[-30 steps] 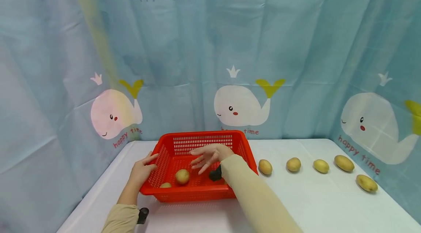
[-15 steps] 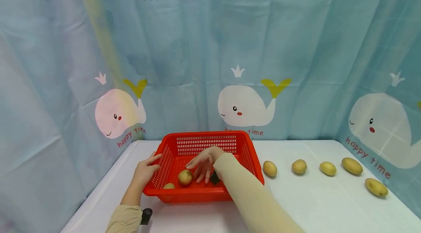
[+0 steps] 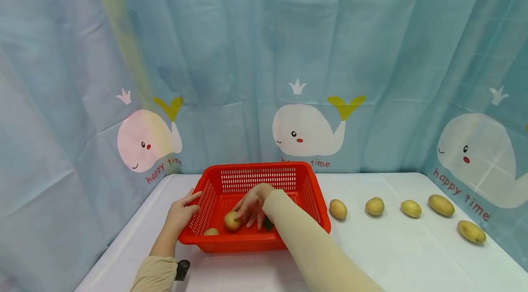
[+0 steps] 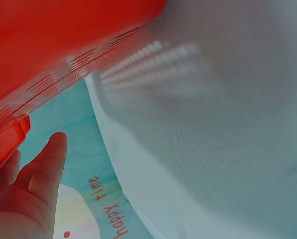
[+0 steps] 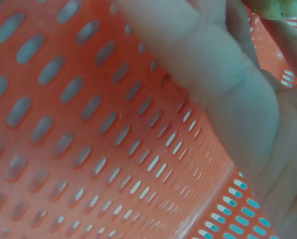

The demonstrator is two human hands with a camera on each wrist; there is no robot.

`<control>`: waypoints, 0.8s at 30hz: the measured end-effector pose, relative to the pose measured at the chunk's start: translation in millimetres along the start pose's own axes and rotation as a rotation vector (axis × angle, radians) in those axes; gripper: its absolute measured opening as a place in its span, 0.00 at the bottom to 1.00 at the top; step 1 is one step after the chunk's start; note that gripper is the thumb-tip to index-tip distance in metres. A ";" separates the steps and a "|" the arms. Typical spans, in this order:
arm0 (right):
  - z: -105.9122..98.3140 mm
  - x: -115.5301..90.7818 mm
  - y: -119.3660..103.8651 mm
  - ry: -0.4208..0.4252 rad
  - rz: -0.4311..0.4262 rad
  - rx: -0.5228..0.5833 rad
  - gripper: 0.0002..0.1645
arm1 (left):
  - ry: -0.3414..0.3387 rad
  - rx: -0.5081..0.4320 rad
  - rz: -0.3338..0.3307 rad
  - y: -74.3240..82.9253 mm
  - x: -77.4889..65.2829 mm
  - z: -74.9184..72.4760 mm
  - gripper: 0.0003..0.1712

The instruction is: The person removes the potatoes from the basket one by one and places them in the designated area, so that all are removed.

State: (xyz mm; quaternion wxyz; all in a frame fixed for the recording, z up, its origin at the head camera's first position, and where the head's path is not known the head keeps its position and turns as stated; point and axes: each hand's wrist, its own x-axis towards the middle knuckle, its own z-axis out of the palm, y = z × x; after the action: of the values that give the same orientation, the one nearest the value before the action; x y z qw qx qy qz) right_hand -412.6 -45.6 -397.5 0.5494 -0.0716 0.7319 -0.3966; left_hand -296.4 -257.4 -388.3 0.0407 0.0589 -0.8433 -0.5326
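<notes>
A red perforated plastic basket (image 3: 247,239) stands on the white table. My left hand (image 3: 179,217) holds its left rim, with fingertips over the edge. In the left wrist view, the left hand (image 4: 24,199) lies beside the basket's rim, one finger pointing upward. Inside the basket, my right hand (image 3: 251,205) has its fingers at a round yellowish potato (image 3: 232,222). The right wrist view catches only the underside of this potato (image 5: 275,7), between the fingers and thumb of the right hand (image 5: 248,99). Another potato (image 3: 211,232) lies in the front left corner, partly hidden by the rim.
Right of the basket, several potatoes lie spaced out: one potato (image 3: 338,209) beside the basket wall, and others reaching to a longer potato (image 3: 471,232) near the table's right edge. A blue curtain (image 3: 231,53) with whale prints hangs behind the table (image 3: 383,255).
My right hand has come down and left inside the basket, and its fingers have closed in on the round potato. The left hand stays at the rim. The head view has shifted slightly.
</notes>
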 end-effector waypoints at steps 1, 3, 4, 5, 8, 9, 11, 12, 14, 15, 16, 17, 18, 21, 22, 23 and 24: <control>0.3 0.7 -0.2 0.003 0.007 -0.006 0.29 | -0.003 -0.002 -0.001 0.8 -0.2 0.1 0.31; 0.8 1.4 -0.9 0.007 0.017 -0.015 0.27 | -0.005 -0.001 -0.001 1.9 -0.8 0.0 0.31; 0.9 1.9 -1.3 0.008 0.019 -0.018 0.26 | -0.005 0.000 -0.002 2.5 -1.1 -0.1 0.31; 1.0 2.4 -1.6 0.008 0.022 -0.023 0.24 | -0.005 0.001 -0.003 2.9 -1.4 -0.2 0.31; 1.0 2.5 -2.1 0.003 0.032 -0.029 0.16 | -0.003 0.009 -0.009 2.9 -1.7 -0.3 0.30; 0.9 2.1 -2.2 0.002 0.034 -0.032 0.14 | -0.003 0.011 -0.009 2.4 -1.4 -0.1 0.30; 0.3 1.0 -2.1 -0.003 0.041 -0.036 0.09 | -0.008 0.005 -0.013 2.1 -0.5 0.4 0.30; 0.1 0.2 -2.1 -0.007 0.041 -0.038 0.07 | -0.011 0.004 -0.011 1.9 -0.3 0.7 0.30; -0.3 -1.3 -1.7 -0.025 0.044 -0.044 0.04 | -0.016 -0.001 -0.015 0.8 0.0 1.2 0.30; -0.2 -1.9 -1.6 -0.034 0.045 -0.047 0.04 | -0.018 -0.004 -0.020 0.1 0.0 1.3 0.30; 0.0 -2.5 -1.5 -0.041 0.046 -0.044 0.03 | -0.022 -0.004 -0.025 -0.4 -0.2 1.2 0.30; 0.3 -3.3 -1.7 -0.044 0.043 -0.044 0.04 | -0.023 -0.005 -0.028 -0.8 -0.3 1.0 0.30; 0.5 -4.4 -2.1 -0.040 0.039 -0.040 0.04 | -0.023 -0.003 -0.030 -1.0 -0.5 0.7 0.30; 0.0 -9.5 -3.8 -0.003 0.013 -0.049 0.08 | -0.025 -0.008 -0.038 -0.2 -0.3 -0.6 0.31; -0.9 -12.2 -4.5 0.014 0.001 -0.053 0.10 | -0.026 -0.009 -0.037 0.4 0.2 -1.0 0.31; -2.3 -15.5 -5.2 0.031 -0.016 -0.058 0.12 | -0.026 -0.009 -0.036 1.0 0.7 -1.3 0.31; -4.4 -19.3 -5.8 0.043 -0.030 -0.063 0.13 | -0.027 -0.008 -0.036 1.7 1.3 -1.6 0.31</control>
State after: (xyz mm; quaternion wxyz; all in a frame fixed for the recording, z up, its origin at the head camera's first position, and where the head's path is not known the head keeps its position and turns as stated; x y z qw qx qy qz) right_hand -410.8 -36.9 -378.9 0.5250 -0.0912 0.7546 -0.3829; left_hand -297.6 -258.3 -386.1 0.0200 0.0665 -0.8404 -0.5374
